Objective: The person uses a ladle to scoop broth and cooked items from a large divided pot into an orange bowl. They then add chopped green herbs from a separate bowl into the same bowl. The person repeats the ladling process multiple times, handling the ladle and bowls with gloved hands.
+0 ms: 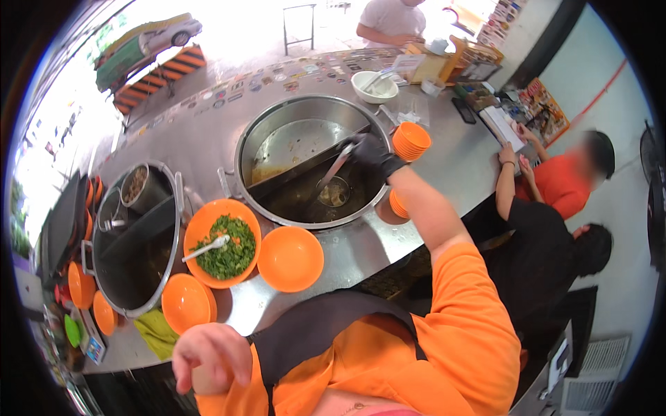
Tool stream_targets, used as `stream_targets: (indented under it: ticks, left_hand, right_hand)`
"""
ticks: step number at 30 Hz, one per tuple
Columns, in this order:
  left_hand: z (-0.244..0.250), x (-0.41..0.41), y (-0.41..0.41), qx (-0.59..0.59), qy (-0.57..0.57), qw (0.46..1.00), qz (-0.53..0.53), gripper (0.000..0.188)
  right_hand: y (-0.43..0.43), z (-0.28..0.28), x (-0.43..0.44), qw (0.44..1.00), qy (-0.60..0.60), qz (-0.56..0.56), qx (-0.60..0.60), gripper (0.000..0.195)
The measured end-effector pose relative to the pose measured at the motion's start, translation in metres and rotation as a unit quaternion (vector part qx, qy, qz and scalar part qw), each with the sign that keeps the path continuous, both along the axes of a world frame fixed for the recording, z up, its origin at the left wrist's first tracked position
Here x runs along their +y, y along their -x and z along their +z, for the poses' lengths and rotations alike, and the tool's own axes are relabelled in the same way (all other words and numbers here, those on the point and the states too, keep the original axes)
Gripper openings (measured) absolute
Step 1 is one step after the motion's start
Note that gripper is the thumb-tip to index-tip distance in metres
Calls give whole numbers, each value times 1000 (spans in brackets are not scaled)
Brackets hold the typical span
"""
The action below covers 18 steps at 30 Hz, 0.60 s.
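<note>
My right hand (370, 155), in a black glove, grips the metal handle of a ladle (335, 191) over the large round pot (304, 101). The ladle's bowl sits in the dark broth of the nearer compartment and holds a few pale pieces of food. A metal divider (307, 162) splits the pot; the far side has shallow liquid with bits in it. My bare left hand (212, 356) hangs before my body, fingers loosely bent and holding nothing. Nearest the pot are an empty orange bowl (290, 259) and an orange bowl of chopped greens (226, 249) with a white spoon (206, 248).
Left stands a second divided pot (171, 218) with a metal container of food (135, 184). Stacked orange bowls (188, 304) lie near a yellow-green cloth (156, 333). More orange bowls (411, 140) and a white bowl (374, 88) stand right. Two people work at right; another stands across the counter.
</note>
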<state>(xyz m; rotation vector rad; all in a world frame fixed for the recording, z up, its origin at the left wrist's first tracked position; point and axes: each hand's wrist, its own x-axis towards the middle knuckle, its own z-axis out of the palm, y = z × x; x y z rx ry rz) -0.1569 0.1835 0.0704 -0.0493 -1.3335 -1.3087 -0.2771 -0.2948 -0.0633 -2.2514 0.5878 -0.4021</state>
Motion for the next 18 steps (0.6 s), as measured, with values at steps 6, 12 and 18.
stream_targets:
  ticks: [6,12,18]
  left_hand:
    - [-148,47,29,-99,-297,673,671,52]
    - [-232,65,13,-635,117,202,736,29]
    - [-256,31,11,-564,193,118,794,29]
  right_hand:
    - [-55,-43,63,988,104,78,81,22]
    - [-92,-90,82,947,203,179,172,26]
    - [-93,-139,61,931,259,162,198,23]
